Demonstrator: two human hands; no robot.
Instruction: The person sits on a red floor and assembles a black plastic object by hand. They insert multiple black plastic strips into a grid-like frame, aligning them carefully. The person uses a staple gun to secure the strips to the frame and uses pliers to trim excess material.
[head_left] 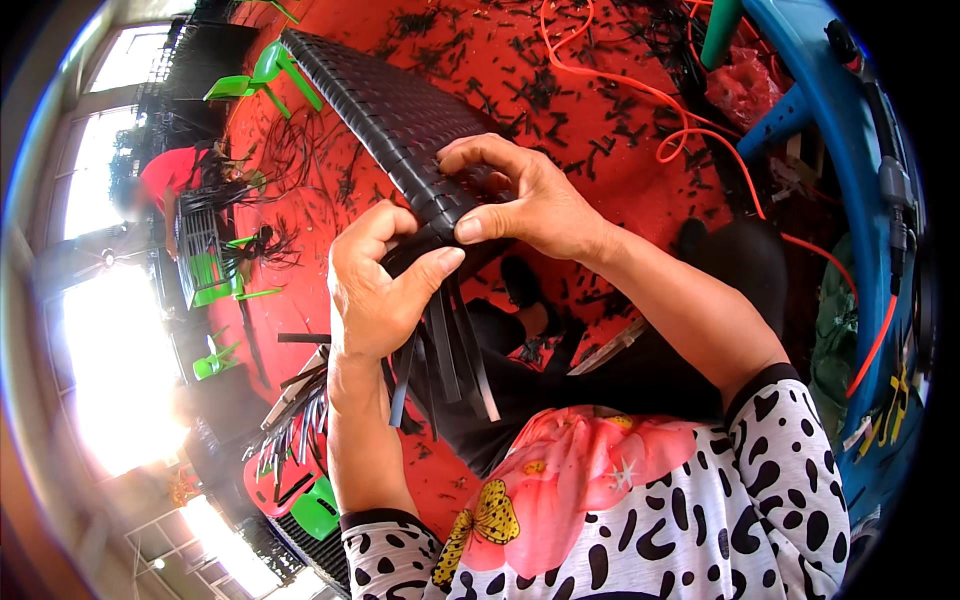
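Note:
A dark woven panel point(385, 110) of flat black strips slants from the far left down to its near corner in front of me. My left hand point(375, 285) grips that corner from the left, thumb on top and fingers curled at the edge. From the right, my right hand point(530, 200) pinches the same corner, its thumb pressed on the weave and its fingers bent over the surface. Loose strip ends point(445, 345) hang below the corner between my forearms and my lap. The panel's underside is hidden.
Black offcuts point(540, 90) litter the red floor point(480, 20). An orange hose point(650, 88) loops across to a blue table point(850, 90) at right. Green chairs point(275, 65) stand far left, where a person in red point(170, 175) works by another frame. Bundled strips point(290, 430) lie beside my left forearm.

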